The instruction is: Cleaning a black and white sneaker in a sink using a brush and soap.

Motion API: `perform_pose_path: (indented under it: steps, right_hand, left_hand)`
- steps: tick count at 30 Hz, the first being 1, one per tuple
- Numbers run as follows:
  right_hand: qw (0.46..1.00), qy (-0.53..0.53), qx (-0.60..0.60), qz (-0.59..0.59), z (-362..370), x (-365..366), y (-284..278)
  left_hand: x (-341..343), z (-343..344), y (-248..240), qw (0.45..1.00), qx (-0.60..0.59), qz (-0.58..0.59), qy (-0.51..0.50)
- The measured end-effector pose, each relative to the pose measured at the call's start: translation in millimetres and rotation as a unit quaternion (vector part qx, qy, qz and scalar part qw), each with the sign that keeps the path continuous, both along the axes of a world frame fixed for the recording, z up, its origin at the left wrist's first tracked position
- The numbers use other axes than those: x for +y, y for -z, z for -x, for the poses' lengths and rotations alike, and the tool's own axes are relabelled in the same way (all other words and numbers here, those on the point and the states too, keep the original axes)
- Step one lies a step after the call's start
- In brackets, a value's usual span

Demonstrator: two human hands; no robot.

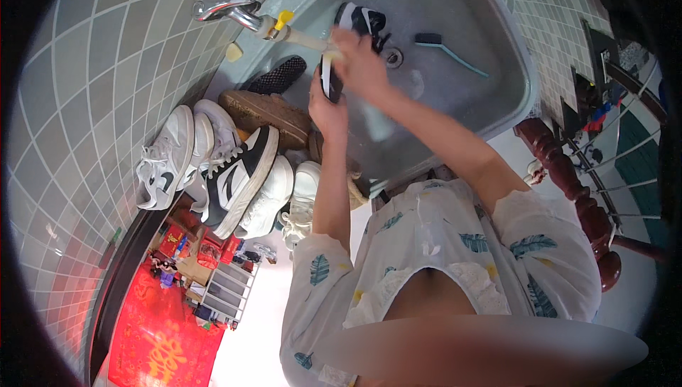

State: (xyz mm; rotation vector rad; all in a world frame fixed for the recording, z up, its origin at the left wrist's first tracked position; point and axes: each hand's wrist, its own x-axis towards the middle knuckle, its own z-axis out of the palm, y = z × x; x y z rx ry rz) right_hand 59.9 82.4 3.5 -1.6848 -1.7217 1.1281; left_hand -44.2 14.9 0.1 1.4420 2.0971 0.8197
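Observation:
My left hand grips a black shoe with a white edge, held over the near left part of the grey sink. At the shoe's upper end is my right hand, smeared by motion, so what its fingers do is unclear. Just beyond it, a black and white sneaker lies in the sink, beside the drain. To the right rests a scrub brush with dark bristles and a thin light-blue handle.
A chrome tap with a pale hose reaches over the sink's left side. Several shoes crowd that edge, among them a brown shoe and a black-and-white sneaker. A yellowish soap piece sits by the tiled wall.

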Motion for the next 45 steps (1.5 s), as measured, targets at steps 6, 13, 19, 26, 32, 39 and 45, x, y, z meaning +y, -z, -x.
perform_pose_path:
  steps: [6,13,19,26,32,39,45]
  right_hand:
    - [0.999,0.021,-0.026,-0.01,12.6,-18.8,1.8]
    - [0.995,0.06,-0.082,-0.015,-9.7,29.9,41.4]
    - [0.996,0.082,-0.038,0.001,-4.7,25.8,49.0]
    - [0.991,0.106,-0.079,-0.011,6.9,-8.2,56.5]
    - [0.966,0.183,-0.09,0.157,-33.4,56.5,86.4]
    - [0.99,0.115,-0.069,0.039,-28.9,48.5,90.5]
    - [0.996,0.021,-0.046,0.073,-2.6,6.9,42.3]
  left_hand:
    - [-1.0,8.6,-5.6,0.994,0.039,0.103,0.011]
    - [8.0,8.7,-14.7,0.982,0.08,0.127,0.112]
    - [10.9,4.2,-21.1,0.962,0.1,0.219,0.126]
    - [20.0,2.9,-31.5,0.937,0.154,0.269,0.16]
    - [23.7,4.6,-29.9,0.936,0.171,0.226,0.209]
    - [29.2,7.5,-33.1,0.93,0.185,0.227,0.222]
    - [18.0,26.5,-25.3,0.929,0.181,0.253,0.203]
